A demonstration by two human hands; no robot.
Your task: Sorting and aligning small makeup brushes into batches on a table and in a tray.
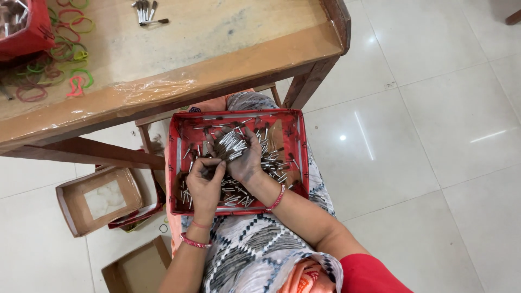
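Dozens of small silver metal pins with dark tips lie loose in a shallow red rectangular cardboard tray resting on the lap of a seated person, who wears a grey and white patterned garment. Both hands are down inside the tray. The right hand, with a red bangle at its wrist, is cupped palm up, fingers partly curled, cradling a neat bunch of the pins laid side by side across the fingers. The left hand, also wearing red bangles, is loosely closed, fingertips pinched together beside the right palm; whether it grips a pin cannot be made out. Both palms look smudged dark.

From their look, the pins seem light, stiff and smooth, likely to roll and slide out of a loose grip, so a bunch would hold best gathered parallel and pinched around its middle, and a single pin taken by the shaft between thumb and fingertip.

Just ahead of the knees stands a worn wooden desk with plastic film over its edge. On it lie coloured rubber bands, a few more pins and a corner of another red box. On the white tiled floor to the left sit empty brown cardboard boxes
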